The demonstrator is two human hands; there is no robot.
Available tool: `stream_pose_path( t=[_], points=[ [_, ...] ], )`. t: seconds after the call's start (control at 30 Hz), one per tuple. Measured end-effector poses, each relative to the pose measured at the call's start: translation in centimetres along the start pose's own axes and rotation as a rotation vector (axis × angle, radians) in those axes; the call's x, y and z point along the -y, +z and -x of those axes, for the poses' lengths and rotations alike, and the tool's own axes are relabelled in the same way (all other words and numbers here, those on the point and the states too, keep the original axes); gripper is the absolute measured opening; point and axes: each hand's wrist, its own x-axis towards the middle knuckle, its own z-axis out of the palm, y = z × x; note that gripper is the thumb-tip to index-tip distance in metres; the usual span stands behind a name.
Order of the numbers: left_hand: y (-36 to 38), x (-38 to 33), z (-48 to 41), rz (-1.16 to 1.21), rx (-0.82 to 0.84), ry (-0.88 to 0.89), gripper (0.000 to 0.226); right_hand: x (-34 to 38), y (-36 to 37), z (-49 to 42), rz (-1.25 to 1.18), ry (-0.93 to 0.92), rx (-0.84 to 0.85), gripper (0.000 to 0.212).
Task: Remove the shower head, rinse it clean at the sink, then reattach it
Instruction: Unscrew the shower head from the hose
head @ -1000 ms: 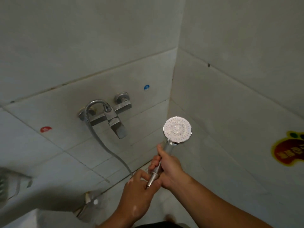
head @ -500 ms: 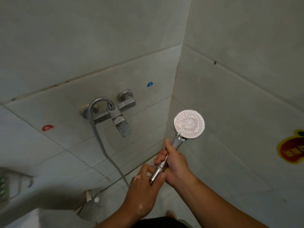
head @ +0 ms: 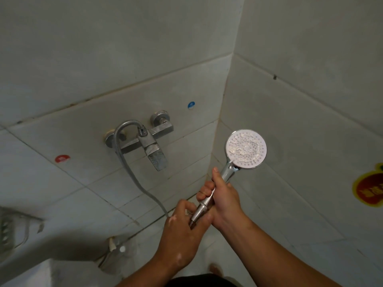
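We hold the shower head (head: 246,149) up near the corner, with its round, holey face turned to us. Our right hand (head: 224,200) is wrapped tight round its shiny handle. Our left hand (head: 182,235) is curled round the nut (head: 198,212) at the bottom of the handle, where the hose (head: 132,175) joins on. The hose runs from there up to the tap (head: 152,146) on the wall.

We think this is the twisting-off step, since the face looks blotchy and white. To do it well, the right hand should hold firm so the head does not turn, and only the left hand should turn the nut. Small turns are best, with the hose hanging loose. A wet handle may slip.

The left fingertips are tucked under the hand, out of sight. We cannot tell if the nut is loose yet. No sink shows. 1 sticker (head: 371,189) at the right edge and 1 rack (head: 8,230) at the left edge are cut off.
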Motion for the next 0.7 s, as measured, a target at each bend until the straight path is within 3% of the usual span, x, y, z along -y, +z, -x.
stream_pose_path(
  t=[0.27, 0.43, 0.7],
  points=[
    [-0.09, -0.32, 0.06, -0.08, 0.013, 0.011, 0.045, 0.28, 0.19, 0.33, 0.011, -0.003, 0.025, 0.031],
    [-0.12, 0.09, 0.05, 0.0, 0.032, 0.008, 0.023, 0.33, 0.27, 0.46, 0.029, -0.022, 0.019, 0.031],
    [0.25, -0.06, -0.18, -0.025, 0.029, 0.037, 0.039, 0.9, 0.42, 0.36, 0.023, -0.028, 0.034, 0.032]
  ],
)
